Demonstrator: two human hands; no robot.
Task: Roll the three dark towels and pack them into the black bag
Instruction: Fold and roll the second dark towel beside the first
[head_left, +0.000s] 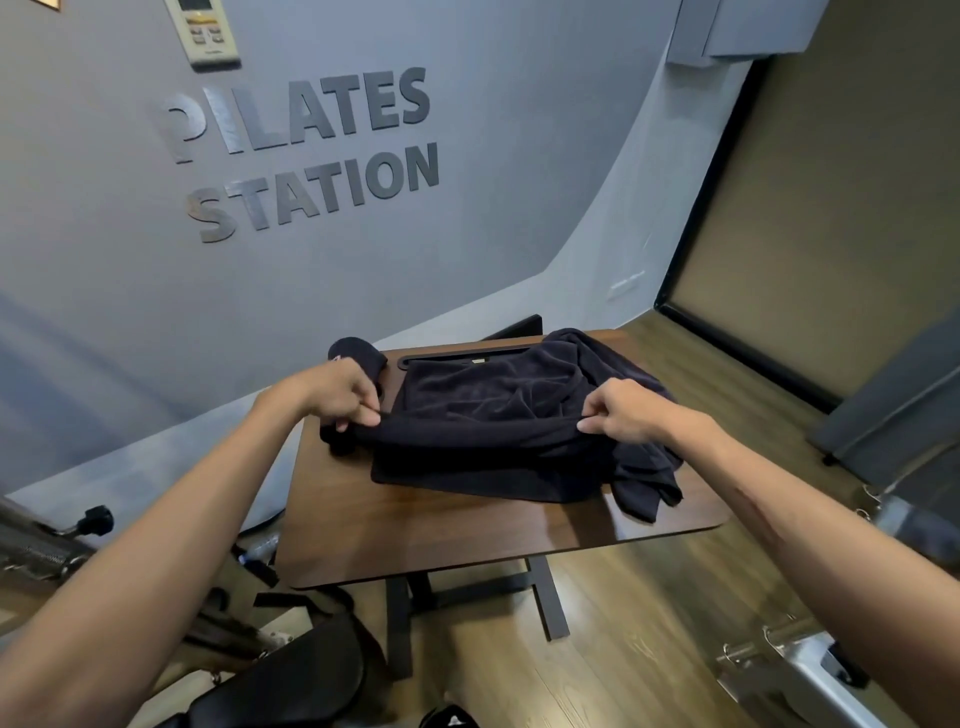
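A dark towel lies spread on the small wooden table, its near part gathered into a thick fold across the middle. My left hand pinches the left end of that fold. My right hand pinches its right end. More dark cloth is bunched at the right and hangs toward the table's edge. A rolled dark towel sits at the table's far left corner. The black bag rests on the floor at the lower left, below the table.
A slot runs along the table's far edge. Exercise equipment frames stand at the left and lower right. A plastic bottle lies on the floor by the table. A grey wall stands close behind.
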